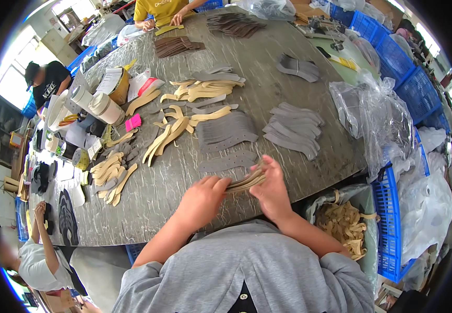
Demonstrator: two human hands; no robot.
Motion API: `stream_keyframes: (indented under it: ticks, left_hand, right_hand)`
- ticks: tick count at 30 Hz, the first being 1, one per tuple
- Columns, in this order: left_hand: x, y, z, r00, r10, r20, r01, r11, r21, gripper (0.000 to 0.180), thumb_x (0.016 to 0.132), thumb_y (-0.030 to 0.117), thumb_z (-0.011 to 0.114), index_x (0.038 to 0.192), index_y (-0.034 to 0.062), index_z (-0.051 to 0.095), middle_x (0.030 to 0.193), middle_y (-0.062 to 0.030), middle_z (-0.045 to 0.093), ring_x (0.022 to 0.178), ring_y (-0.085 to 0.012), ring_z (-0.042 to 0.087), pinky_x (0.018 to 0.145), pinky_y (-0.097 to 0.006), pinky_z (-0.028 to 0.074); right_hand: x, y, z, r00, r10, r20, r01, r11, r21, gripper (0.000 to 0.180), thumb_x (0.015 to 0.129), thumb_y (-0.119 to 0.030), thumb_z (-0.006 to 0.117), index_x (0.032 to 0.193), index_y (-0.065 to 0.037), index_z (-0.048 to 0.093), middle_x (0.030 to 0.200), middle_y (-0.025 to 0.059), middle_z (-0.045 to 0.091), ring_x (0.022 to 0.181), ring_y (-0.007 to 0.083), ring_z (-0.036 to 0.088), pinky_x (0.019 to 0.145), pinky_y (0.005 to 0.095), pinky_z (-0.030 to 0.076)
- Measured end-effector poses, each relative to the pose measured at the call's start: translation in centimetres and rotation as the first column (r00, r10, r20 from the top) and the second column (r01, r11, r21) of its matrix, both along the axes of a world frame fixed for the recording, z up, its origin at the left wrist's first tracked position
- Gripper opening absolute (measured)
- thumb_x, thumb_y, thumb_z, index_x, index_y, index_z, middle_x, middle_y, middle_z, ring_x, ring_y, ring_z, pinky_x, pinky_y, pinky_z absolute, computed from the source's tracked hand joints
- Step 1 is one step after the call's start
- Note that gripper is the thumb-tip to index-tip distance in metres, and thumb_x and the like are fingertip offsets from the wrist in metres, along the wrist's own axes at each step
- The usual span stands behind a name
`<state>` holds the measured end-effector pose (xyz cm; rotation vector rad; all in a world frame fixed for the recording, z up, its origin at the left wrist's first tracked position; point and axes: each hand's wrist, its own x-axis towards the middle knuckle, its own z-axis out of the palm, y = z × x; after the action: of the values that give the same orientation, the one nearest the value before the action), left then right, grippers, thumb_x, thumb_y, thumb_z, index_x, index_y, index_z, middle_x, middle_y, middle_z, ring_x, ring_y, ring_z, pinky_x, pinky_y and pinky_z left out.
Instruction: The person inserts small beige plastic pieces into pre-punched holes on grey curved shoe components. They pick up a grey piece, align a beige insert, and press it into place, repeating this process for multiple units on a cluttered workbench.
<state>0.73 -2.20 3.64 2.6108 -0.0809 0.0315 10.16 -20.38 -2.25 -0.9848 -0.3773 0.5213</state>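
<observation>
While the left hand (201, 199) and right hand (271, 189) both clench a stack of tan curved strips (245, 181), grey cut pieces (227, 131) lie just beyond it on the table (153, 193).

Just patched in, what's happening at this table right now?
A person in a grey shirt holds a small stack of thin curved tan strips between the left hand and right hand, at the near edge of a round grey wood-grain table. Fanned piles of grey cut pieces and loose tan curved pieces lie spread on the table. A plastic-lined bin of tan offcuts stands at the right. Other people work at the far and left sides.
</observation>
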Motion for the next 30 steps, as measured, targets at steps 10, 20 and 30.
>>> stream_keyframes:
  ticks: [10, 20, 30]
  left_hand:
    - [-1.5, 0.3, -5.5, 0.981, 0.044, 0.187, -0.036, 0.998, -0.047, 0.048, 0.077, 0.011, 0.073, 0.122, 0.0042, 0.058, 0.114, -0.0138, 0.059, 0.103, -0.0345, 0.056, 0.093, -0.045, 0.045]
    - [-1.5, -0.3, -5.6, 0.979, 0.093, 0.181, -0.095, 0.995, 0.006, 0.055, 0.081, 0.009, 0.07, 0.132, 0.0036, 0.05, 0.128, -0.0164, 0.051, 0.116, -0.0383, 0.048, 0.099, -0.046, 0.043]
    - [-1.4, -0.4, -6.0, 0.98, 0.063, 0.19, -0.07, 0.997, 0.032, 0.044, 0.082, 0.009, 0.068, 0.126, 0.0101, 0.06, 0.117, -0.0106, 0.059, 0.106, -0.033, 0.054, 0.095, -0.044, 0.045]
  right_hand:
    - [1.0, -1.7, -2.3, 0.487, 0.389, 0.782, 0.324, 0.751, -0.575, 0.069, 0.071, -0.013, 0.081, 0.133, -0.01, 0.051, 0.13, 0.014, 0.05, 0.12, 0.0343, 0.048, 0.102, 0.0463, 0.039]
    - [0.4, -1.2, -1.7, 0.382, 0.522, 0.762, 0.44, 0.623, -0.647, 0.057, 0.076, -0.018, 0.077, 0.13, -0.014, 0.058, 0.111, 0.0072, 0.054, 0.106, 0.0267, 0.05, 0.092, 0.0438, 0.037]
    - [0.1, -1.2, -1.2, 0.344, 0.494, 0.799, 0.52, 0.608, -0.6, 0.073, 0.076, -0.02, 0.077, 0.142, -0.011, 0.047, 0.11, 0.0078, 0.054, 0.103, 0.0268, 0.051, 0.091, 0.0433, 0.037]
